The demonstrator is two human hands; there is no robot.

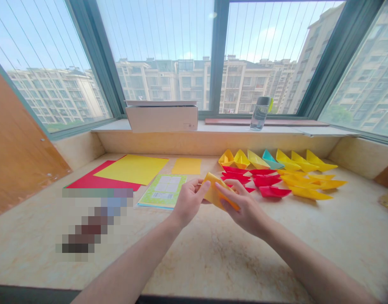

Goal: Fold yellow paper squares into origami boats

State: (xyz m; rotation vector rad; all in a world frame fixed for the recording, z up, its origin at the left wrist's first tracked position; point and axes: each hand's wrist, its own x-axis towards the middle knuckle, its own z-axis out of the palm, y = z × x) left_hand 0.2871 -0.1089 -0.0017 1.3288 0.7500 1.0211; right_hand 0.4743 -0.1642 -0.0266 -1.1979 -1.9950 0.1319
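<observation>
Paper boats [266, 180] on probably marble ledge [232, 257]

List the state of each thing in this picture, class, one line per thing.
Left hand: holding the paper's near side
Right hand: holding the paper's far side
Folded yellow paper: folded, off the surface
Red paper boats: lying in rows
Flat yellow sheet: unfolded, overlapping a red sheet
Cardboard box: lidded, on the sill
Water bottle: upright, on the sill
</observation>
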